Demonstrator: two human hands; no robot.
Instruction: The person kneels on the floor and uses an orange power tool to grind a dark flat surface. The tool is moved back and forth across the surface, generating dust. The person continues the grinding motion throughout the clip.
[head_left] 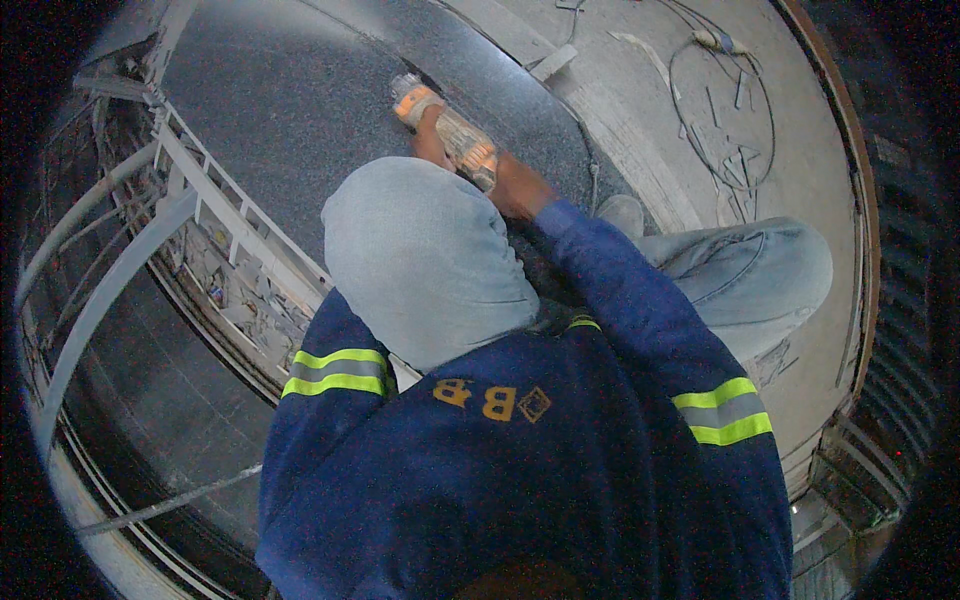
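A dust-covered angle grinder (pixel 461 139) with orange parts lies low over a dark speckled stone slab (pixel 280 110). Its head points up and left, and the disc is too blurred to make out. Wrapped around the rear of its body is my right hand (pixel 513 186). My left hand (pixel 430 138) holds it nearer the head, partly hidden behind my raised knee. A dark line runs along the slab from the grinder's head toward the far edge.
Metal framing (pixel 210 180) with rubble runs along the left. A curved grey bar (pixel 100 310) stands beyond it. On the dusty floor to the right lie a looped cable (pixel 672 95) and scattered offcuts (pixel 738 165). Pale strips (pixel 640 150) border the slab.
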